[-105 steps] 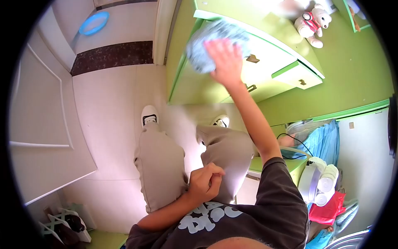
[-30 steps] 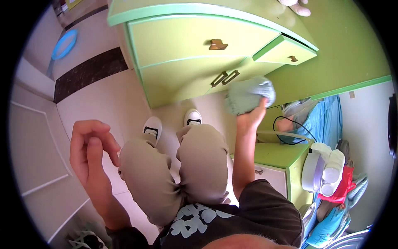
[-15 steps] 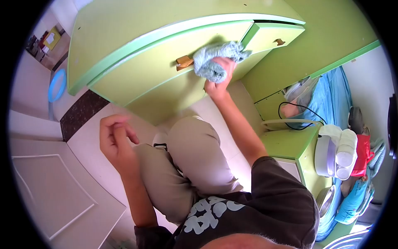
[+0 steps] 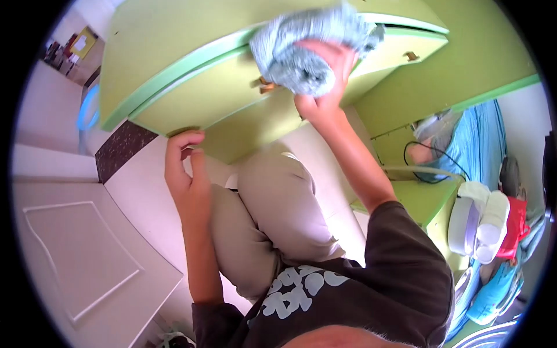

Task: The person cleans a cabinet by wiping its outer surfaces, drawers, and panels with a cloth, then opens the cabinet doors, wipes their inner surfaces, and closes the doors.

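My right hand (image 4: 333,72) grips a bunched grey-blue cloth (image 4: 290,61), its fingers wrapped in the folds. The cloth is slightly blurred and lies over the upper edge of a yellow-green drawer front (image 4: 220,90), covering part of the cabinet top's green rim. Just below the cloth, the drawer's orange-brown handle (image 4: 267,86) shows in part. My left hand (image 4: 188,165) is empty, with loosely bent fingers and the thumb held apart. Its fingertips are at the drawer's lower left edge; whether they touch it I cannot tell.
A narrower drawer with a small brown knob (image 4: 411,56) is on the right. Beyond it are a blue curtain (image 4: 481,139), a black cable (image 4: 409,155) and white rolls (image 4: 493,217) by a low green cabinet (image 4: 426,200). A white panelled door (image 4: 87,249) is at left.
My right hand has moved the cloth up from beside the handle onto the cabinet's upper edge. My left hand has risen to the drawer's lower edge. The view has shifted slightly.
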A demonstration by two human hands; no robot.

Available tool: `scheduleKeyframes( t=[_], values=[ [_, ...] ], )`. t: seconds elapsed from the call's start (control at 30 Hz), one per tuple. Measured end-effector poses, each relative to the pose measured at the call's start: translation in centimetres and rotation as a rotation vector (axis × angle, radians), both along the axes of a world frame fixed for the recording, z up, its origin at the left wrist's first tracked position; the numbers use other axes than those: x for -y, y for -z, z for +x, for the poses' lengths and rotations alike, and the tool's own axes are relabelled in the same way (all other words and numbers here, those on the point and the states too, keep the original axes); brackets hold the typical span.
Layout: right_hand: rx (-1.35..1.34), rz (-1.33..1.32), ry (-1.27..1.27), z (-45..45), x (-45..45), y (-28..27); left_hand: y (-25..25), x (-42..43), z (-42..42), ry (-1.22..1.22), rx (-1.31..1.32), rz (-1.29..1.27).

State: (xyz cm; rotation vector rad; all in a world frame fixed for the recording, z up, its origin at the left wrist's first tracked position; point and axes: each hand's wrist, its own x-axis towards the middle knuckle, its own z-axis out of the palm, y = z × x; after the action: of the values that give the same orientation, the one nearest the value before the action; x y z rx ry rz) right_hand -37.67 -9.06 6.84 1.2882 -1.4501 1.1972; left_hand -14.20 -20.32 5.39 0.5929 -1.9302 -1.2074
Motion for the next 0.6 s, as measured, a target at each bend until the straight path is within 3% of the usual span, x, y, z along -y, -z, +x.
scheduleKeyframes(
  t=[0.2,0.27,0.4,0.47,0.6],
  values=[
    [0.007,0.001,-0.012,2.7,1.3,-1.1,0.3,0.0,-0.4,0.048,-0.021,-0.067],
    [-0.094,0.383,-0.023,5.3,1.7,-1.0,0.7,0.0,-0.2,0.062,-0.002,-0.039],
    [-0.284,0.435,-0.097,5.2,1.5,-0.7,0.3,-0.4,-0.2,0.021,-0.063,0.038],
    [-0.094,0.430,0.098,3.3,-0.9,0.1,0.6,0.2,-0.1,0.091,-0.108,0.067],
    [0.225,-0.023,0.083,1.2,-1.5,2.6,0.3,-0.1,0.1,0.087,-0.175,0.110]
  ],
)
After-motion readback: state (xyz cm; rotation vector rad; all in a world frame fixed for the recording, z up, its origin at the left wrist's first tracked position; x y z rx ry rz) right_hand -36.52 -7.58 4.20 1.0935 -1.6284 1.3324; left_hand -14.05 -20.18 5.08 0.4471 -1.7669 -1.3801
